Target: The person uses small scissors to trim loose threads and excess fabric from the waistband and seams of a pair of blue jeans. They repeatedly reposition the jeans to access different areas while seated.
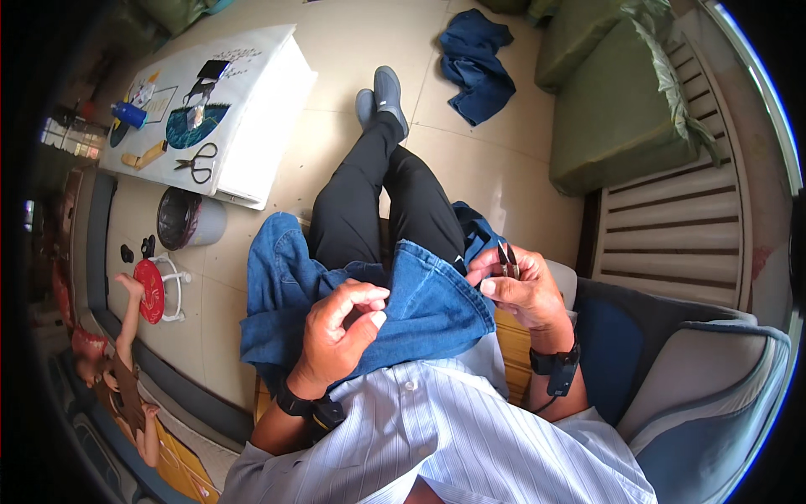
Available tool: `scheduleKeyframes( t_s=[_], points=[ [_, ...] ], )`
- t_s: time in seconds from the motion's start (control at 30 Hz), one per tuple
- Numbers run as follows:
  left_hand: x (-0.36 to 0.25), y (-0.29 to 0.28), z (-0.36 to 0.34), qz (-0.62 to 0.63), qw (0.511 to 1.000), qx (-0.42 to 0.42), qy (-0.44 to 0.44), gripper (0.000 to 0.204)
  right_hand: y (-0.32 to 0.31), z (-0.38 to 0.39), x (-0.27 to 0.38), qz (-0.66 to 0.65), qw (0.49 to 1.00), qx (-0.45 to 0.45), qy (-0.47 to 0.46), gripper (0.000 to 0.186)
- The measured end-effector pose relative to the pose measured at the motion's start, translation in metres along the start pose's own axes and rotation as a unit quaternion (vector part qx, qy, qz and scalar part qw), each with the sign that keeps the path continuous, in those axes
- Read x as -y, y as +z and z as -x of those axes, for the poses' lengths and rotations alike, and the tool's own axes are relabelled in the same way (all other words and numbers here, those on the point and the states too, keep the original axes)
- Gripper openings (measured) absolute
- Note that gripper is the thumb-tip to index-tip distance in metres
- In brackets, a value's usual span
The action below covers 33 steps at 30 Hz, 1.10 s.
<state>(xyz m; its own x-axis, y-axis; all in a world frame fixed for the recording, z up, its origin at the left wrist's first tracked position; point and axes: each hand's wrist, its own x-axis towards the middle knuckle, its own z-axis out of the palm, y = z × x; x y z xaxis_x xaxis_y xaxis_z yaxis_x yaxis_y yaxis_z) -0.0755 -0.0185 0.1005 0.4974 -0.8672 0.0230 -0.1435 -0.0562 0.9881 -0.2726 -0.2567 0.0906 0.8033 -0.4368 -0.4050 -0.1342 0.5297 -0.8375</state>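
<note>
While blue denim is draped over the legs, snips are gripped in the right hand beside the hem.
The left hand is curled over the denim, thumb and finger a bit apart. Farther off, scissors are laid on the white surface; more denim is seen on the floor.

It's a home, a living room by the look of it! Plump green fabric-covered cushions sit on a pale slatted seat frame; there's a white box-shaped low table, a red round-topped stool, beige floor tiles, and a barefoot person at left.
</note>
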Motion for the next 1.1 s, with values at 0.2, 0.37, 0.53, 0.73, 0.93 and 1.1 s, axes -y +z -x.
scheduleKeyframes(
  t_s=[0.2,0.37,0.53,0.73,0.93,1.1],
  points=[
    [-0.005,0.005,-0.005,-0.023,0.995,0.04,0.089,0.028,0.019,-0.016,0.008,0.088,0.995,0.024,-0.025,0.025],
    [-0.011,0.006,-0.005,-0.015,0.991,0.079,0.103,0.03,0.028,-0.03,-0.009,0.093,0.992,0.058,-0.067,0.032],
    [-0.015,0.006,-0.006,-0.035,0.986,0.126,0.103,0.032,0.013,-0.012,-0.001,0.009,0.998,0.068,0.009,0.032],
    [-0.016,0.015,-0.009,-0.089,0.968,0.214,0.096,0.033,-0.016,0.024,-0.031,-0.003,0.994,0.083,0.069,0.03],
    [-0.01,0.023,-0.009,-0.139,0.946,0.259,0.134,0.032,-0.017,0.047,-0.047,-0.058,0.99,0.076,0.101,0.032],
    [-0.014,0.022,-0.008,-0.137,0.945,0.27,0.124,0.028,-0.024,0.053,-0.052,-0.022,0.988,0.118,0.096,0.029]
  ],
)
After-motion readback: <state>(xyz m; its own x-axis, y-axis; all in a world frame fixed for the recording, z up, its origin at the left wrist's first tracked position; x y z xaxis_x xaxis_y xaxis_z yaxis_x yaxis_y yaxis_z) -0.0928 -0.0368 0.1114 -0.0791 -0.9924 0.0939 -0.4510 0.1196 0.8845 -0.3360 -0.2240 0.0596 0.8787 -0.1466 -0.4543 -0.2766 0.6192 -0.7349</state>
